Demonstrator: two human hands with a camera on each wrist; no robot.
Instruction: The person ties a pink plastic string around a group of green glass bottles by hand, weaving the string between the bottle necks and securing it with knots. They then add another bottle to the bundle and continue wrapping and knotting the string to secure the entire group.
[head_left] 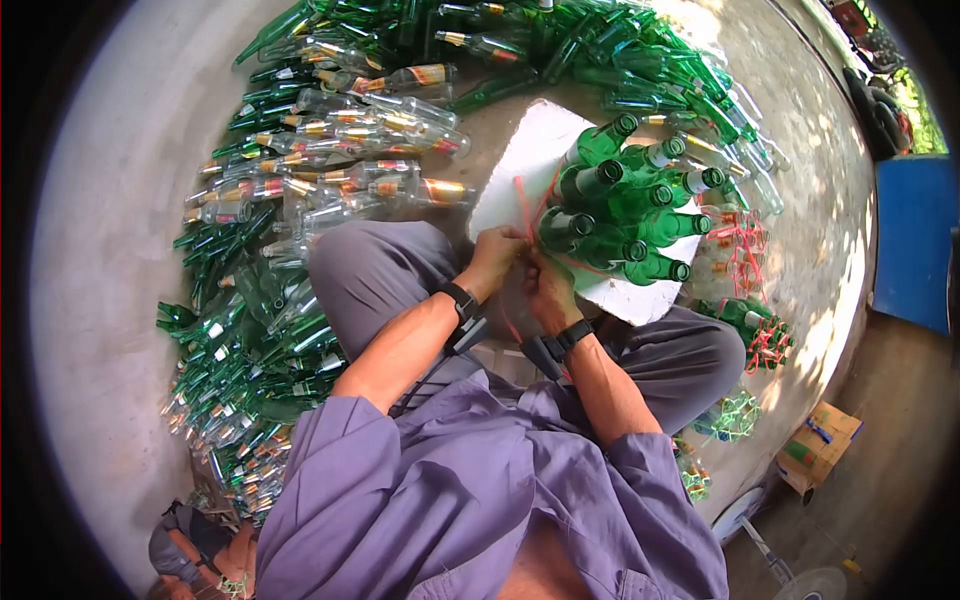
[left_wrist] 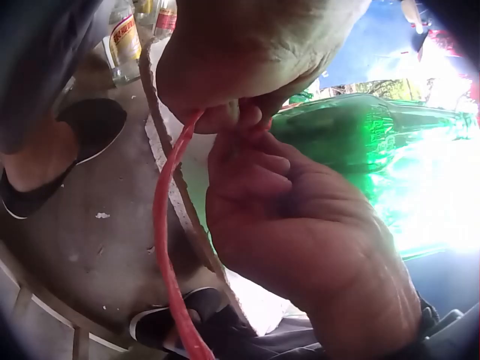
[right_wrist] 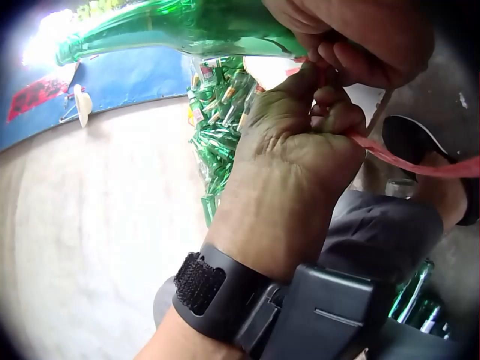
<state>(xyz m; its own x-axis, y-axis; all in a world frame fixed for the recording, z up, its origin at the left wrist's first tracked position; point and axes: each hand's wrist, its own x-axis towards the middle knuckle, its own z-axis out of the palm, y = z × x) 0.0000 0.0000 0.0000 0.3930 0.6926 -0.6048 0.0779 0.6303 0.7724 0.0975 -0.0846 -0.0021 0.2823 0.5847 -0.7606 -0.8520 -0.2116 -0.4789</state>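
In the head view, a cluster of green glass bottles (head_left: pixel 610 195) stands upright on a white foam slab (head_left: pixel 515 150) before the person's knees. Red plastic string (head_left: pixel 522 195) runs at the near left side of the cluster. The left hand (head_left: pixel 492 262) and right hand (head_left: pixel 550 290) meet there, fingertips together, both pinching the string. From the left wrist, a length of the red string (left_wrist: pixel 161 202) hangs from the left hand (left_wrist: pixel 262 52), with the right hand (left_wrist: pixel 292 225) just below it. A green bottle (right_wrist: pixel 187 26) lies close beside the fingers in the right wrist view.
Many green and clear bottles (head_left: pixel 380 130) lie piled on the floor at left and ahead. Bottle bundles tied with red string (head_left: pixel 735 250) sit at right. Farther right are a blue panel (head_left: pixel 912 245), a cardboard box (head_left: pixel 820 445) and a fan (head_left: pixel 740 510).
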